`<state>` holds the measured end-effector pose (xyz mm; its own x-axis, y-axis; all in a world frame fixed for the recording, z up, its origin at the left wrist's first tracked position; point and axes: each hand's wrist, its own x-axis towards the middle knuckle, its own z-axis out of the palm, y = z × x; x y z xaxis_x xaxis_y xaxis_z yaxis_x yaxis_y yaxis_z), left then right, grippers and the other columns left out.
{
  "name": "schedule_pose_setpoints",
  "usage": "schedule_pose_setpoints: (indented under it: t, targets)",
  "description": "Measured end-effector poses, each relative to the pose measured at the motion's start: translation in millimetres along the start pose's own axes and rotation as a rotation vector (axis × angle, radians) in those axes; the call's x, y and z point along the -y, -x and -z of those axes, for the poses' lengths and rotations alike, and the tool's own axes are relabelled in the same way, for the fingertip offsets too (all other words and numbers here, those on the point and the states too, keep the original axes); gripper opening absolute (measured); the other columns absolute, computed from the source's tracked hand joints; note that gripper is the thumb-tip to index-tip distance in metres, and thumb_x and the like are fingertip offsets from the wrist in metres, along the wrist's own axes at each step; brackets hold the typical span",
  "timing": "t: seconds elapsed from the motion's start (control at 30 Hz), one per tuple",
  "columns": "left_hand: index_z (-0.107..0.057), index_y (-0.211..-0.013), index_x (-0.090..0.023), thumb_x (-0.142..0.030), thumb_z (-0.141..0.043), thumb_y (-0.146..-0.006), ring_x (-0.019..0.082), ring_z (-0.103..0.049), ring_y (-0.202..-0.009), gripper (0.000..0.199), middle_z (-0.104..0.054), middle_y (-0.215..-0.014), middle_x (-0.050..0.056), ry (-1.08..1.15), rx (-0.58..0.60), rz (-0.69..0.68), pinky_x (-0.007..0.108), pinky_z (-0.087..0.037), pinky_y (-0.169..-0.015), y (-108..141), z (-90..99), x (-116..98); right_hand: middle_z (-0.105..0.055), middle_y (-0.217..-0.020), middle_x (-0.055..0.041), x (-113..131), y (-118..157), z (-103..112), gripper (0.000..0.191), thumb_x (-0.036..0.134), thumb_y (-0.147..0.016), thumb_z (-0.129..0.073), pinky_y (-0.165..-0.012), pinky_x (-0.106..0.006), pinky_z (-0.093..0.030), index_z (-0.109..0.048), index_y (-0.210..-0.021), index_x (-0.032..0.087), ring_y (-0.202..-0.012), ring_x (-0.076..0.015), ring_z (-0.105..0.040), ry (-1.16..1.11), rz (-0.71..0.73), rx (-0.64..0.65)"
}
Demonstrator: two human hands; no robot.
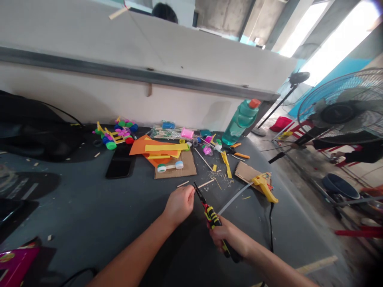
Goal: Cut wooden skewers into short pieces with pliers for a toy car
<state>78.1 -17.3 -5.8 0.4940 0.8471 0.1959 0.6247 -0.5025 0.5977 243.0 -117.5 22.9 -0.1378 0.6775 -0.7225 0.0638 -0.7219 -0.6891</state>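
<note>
My left hand (178, 204) is closed in a pinch on a thin wooden stick (207, 183), which sticks out to the right past the fingers. My right hand (229, 238) is wrapped round black-and-yellow handled needle-nose pliers (213, 217). The jaws point up and left and cross the stick close to my left fingertips; whether they grip it I cannot tell. Beyond my hands, a bottle-cap axle (170, 166) with a green-and-white and a light blue end lies on a cardboard piece (188, 167). Wood scraps are scattered near the stick.
A yellow glue gun (265, 187) lies on cardboard to the right, its cord running toward me. Further back are orange-handled pliers (239, 153), a teal bottle (241, 121), coloured paper (139, 147), bottle-cap models (116, 133) and a phone (119, 163). A fan (338, 113) stands beyond the table.
</note>
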Motion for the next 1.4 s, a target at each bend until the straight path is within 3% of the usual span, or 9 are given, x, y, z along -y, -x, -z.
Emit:
schedule_pose_setpoints:
  t: [0.13,0.33,0.57,1.0,1.2,1.4]
  targets:
    - [-0.046,-0.067,-0.020,-0.017,-0.037,-0.091,0.017,-0.053,-0.068,0.025,-0.055,-0.068,0.002,0.008,0.027,-0.048,0.027,-0.037,-0.064,-1.4,3.5,1.9,-0.047,-0.057,0.0078,-0.2,0.5,3.7,0.033,0.024,-0.058,-0.054,-0.044,-0.020,-0.035,-0.047,-0.089,0.019,-0.044,-0.0073,-0.043,-0.163,-0.023,0.066]
    - [-0.049,-0.069,-0.019,-0.013,-0.037,-0.089,0.018,-0.051,-0.071,0.024,-0.054,-0.067,0.002,0.006,0.075,-0.137,0.028,-0.038,-0.067,-1.7,10.2,0.7,-0.050,-0.062,0.0058,8.3,6.2,0.6,0.038,0.029,-0.054,-0.056,-0.047,-0.023,-0.039,-0.047,-0.089,0.018,-0.047,-0.0084,-0.046,-0.185,-0.064,0.079]
    - [-0.050,-0.070,-0.020,-0.012,-0.037,-0.089,0.018,-0.051,-0.071,0.024,-0.056,-0.068,0.002,-0.034,0.073,-0.159,0.029,-0.038,-0.068,-0.3,10.3,-3.4,-0.044,-0.060,0.0076,5.5,6.6,-2.1,0.038,0.028,-0.052,-0.054,-0.044,-0.021,-0.032,-0.046,-0.088,0.019,-0.045,-0.0068,-0.041,-0.172,-0.034,0.036]
    - [-0.047,-0.066,-0.020,-0.011,-0.040,-0.087,0.018,-0.053,-0.068,0.023,-0.057,-0.066,0.002,-0.148,0.041,-0.095,0.028,-0.034,-0.064,2.2,6.5,-6.1,-0.041,-0.049,0.0084,3.6,3.7,-1.9,0.029,0.025,-0.054,-0.050,-0.041,-0.021,-0.028,-0.045,-0.083,0.020,-0.043,-0.0085,-0.037,-0.065,-0.001,0.020]
    - [-0.047,-0.067,-0.020,-0.015,-0.039,-0.088,0.018,-0.053,-0.070,0.023,-0.056,-0.066,0.002,-0.152,0.047,-0.095,0.028,-0.034,-0.065,1.8,5.4,-3.5,-0.043,-0.057,0.0081,4.0,3.6,0.2,0.033,0.026,-0.056,-0.054,-0.043,-0.020,-0.031,-0.046,-0.087,0.019,-0.044,-0.0066,-0.040,-0.159,-0.044,0.046]
    - [-0.044,-0.066,-0.019,-0.023,-0.038,-0.089,0.016,-0.051,-0.064,0.024,-0.053,-0.063,0.001,0.027,0.078,0.025,0.026,-0.030,-0.059,1.7,6.4,-5.9,-0.050,-0.065,0.0044,-3.2,4.0,6.7,0.035,0.030,-0.062,-0.057,-0.048,-0.023,-0.038,-0.050,-0.093,0.016,-0.050,-0.0085,-0.047,-0.205,-0.003,0.113]
